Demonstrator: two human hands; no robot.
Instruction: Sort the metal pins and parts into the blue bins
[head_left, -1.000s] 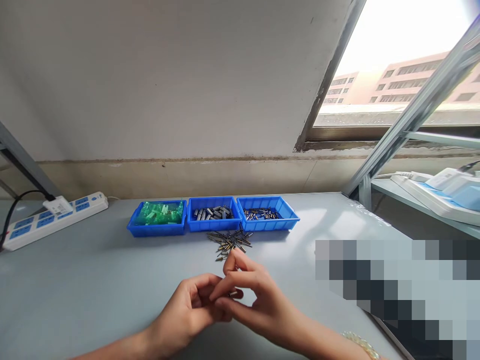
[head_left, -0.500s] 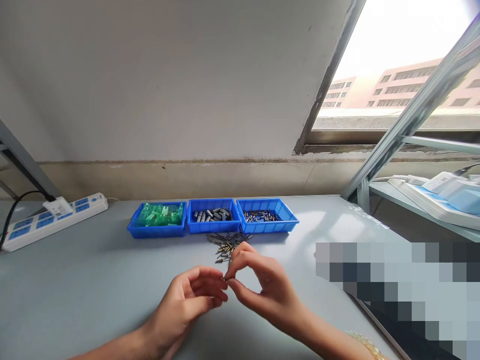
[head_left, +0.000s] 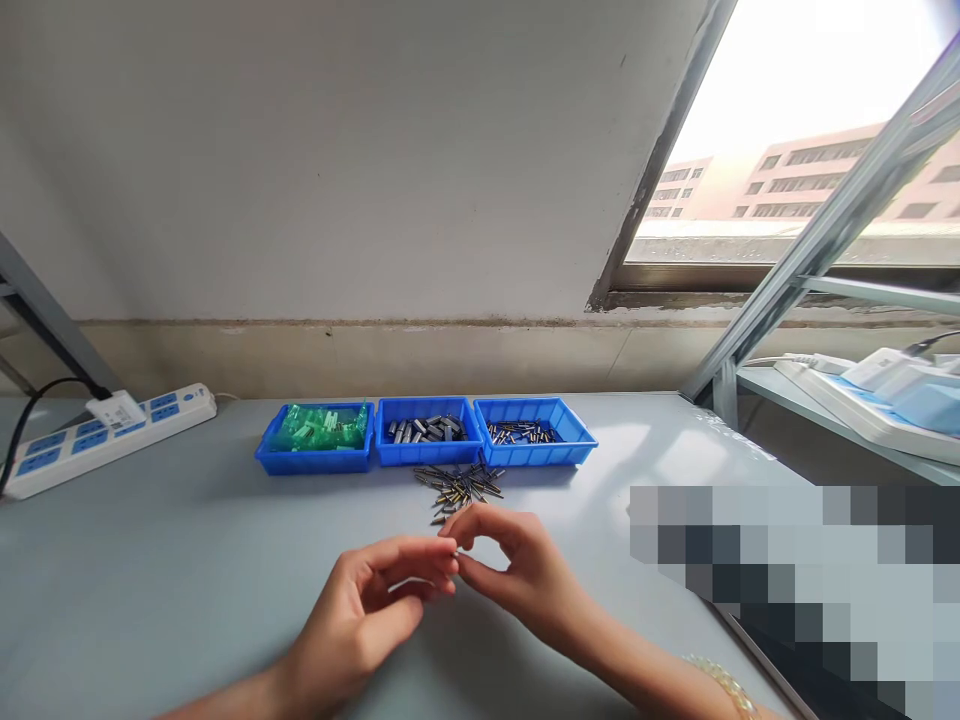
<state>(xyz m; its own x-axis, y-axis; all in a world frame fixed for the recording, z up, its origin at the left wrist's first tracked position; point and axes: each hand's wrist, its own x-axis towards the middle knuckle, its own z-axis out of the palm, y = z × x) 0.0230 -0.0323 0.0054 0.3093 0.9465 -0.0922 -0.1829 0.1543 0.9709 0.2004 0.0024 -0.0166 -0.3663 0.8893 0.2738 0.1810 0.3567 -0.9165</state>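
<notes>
My right hand (head_left: 525,560) pinches a tiny metal piece (head_left: 457,553) between thumb and forefinger; most of it is hidden. Beside it, my left hand (head_left: 367,610) curves with its thumb apart from the fingers, and its fingertips meet the right hand's at the small piece. Just beyond both hands lies a loose pile of slim dark and brass-coloured metal pieces (head_left: 457,487). Behind that stand three blue bins: the left bin (head_left: 313,462) with a green plastic bag (head_left: 319,428), the middle bin (head_left: 429,455) with grey metal parts, and the right bin (head_left: 577,440) with thin metal parts.
A white power strip (head_left: 112,440) with a plug and black cable lies at the left. The wall (head_left: 375,200) rises behind the grey table (head_left: 187,570). At the right are a metal frame (head_left: 780,270) and a shelf with white and blue items (head_left: 885,395).
My right hand has lowered slightly, its fingers closer over the small piece. My left thumb has moved away from the left fingers, widening the gap between them.
</notes>
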